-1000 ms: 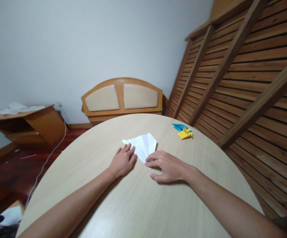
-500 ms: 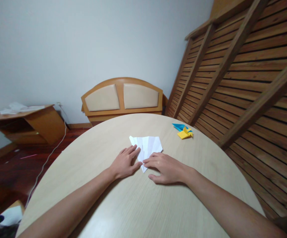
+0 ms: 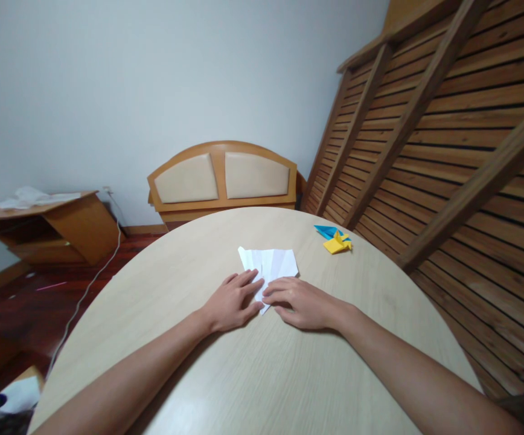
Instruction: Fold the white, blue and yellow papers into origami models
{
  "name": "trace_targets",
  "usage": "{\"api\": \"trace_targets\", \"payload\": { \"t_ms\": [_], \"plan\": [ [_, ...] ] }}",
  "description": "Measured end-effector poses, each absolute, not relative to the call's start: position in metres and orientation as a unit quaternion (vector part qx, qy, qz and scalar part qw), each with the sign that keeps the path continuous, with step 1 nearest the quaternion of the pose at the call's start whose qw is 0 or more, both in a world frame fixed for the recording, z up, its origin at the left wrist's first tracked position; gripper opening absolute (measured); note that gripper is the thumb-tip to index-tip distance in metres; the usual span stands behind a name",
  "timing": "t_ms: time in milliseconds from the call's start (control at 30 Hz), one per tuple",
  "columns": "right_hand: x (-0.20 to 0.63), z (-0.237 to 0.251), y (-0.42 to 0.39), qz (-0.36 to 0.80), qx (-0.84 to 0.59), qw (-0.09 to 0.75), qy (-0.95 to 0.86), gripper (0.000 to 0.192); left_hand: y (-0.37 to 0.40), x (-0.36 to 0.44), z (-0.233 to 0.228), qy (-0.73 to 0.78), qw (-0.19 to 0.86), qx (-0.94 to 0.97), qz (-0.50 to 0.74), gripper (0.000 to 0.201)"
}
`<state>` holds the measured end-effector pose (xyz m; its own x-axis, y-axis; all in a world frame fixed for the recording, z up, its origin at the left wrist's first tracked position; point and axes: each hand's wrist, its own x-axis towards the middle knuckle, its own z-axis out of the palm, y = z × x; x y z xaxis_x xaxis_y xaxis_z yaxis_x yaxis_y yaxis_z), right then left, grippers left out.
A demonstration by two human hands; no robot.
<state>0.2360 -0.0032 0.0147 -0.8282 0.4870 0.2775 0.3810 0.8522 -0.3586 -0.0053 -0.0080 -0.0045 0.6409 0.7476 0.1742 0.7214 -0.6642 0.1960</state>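
A folded sheet of white paper lies on the round table, its broad edge away from me and its narrow tip towards me. Crease lines run along it. My left hand rests on the paper's left side with fingers spread, the thumb near the tip. From the right, my right hand lies over the lower right part, fingers stretched across the paper and thumb apart below them. Both hands cover parts of the sheet near its tip.
On the table's far right sit a yellow origami bird and a blue origami piece behind it. Beyond the pale table stand a padded headboard and leaning wooden slats. A low cabinet and a white cable are at left.
The paper has shifted very slightly to the right. My left hand has moved a little right along its edge, and my right thumb has drawn up closer to the fingers.
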Motion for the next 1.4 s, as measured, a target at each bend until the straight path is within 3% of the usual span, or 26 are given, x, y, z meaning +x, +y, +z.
{"api": "trace_targets", "payload": {
  "t_ms": [433, 633, 967, 1400],
  "plan": [
    [0.242, 0.008, 0.01, 0.11, -0.251, 0.185, -0.944, 0.038, -0.006, -0.006, -0.004, 0.396, 0.064, 0.909, 0.113, 0.051],
    [0.253, 0.007, 0.018, 0.058, -0.336, 0.166, -0.925, 0.044, -0.005, -0.006, -0.004, 0.391, 0.06, 0.912, 0.107, 0.051],
    [0.259, 0.011, 0.024, 0.051, -0.339, 0.125, -0.931, 0.034, -0.008, -0.004, 0.001, 0.385, 0.071, 0.916, 0.088, 0.051],
    [0.26, 0.032, 0.012, 0.083, -0.291, 0.161, -0.94, 0.023, -0.012, -0.003, 0.008, 0.33, 0.11, 0.933, 0.091, 0.054]
  ]
}}
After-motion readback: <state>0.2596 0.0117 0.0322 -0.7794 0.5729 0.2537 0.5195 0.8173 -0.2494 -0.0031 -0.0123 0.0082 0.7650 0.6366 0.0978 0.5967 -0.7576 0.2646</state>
